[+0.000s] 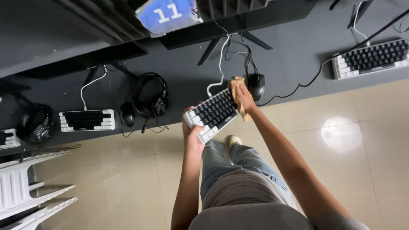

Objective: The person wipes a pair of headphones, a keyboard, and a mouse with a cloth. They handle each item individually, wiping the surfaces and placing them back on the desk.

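Compact black-and-white plastic keyboard (211, 113), lifted off the dark grey desk (289, 59), tilted diagonally just in front of desk edge, white cable attached. Crumpled tan cloth (238, 91) pressed on its far end, nr desk edge.

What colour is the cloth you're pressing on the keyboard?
Light brown, tan cloth under the right hand; clearest in the head view.

We hold both bare arms stretched forward and down from the body. Our left hand (192, 130) is raised, forearm nearly upright in view, its fingers curled closed in a grip. Our right arm reaches diagonally further out, the right hand (243, 96) palm-down with fingers pressed flat and together.
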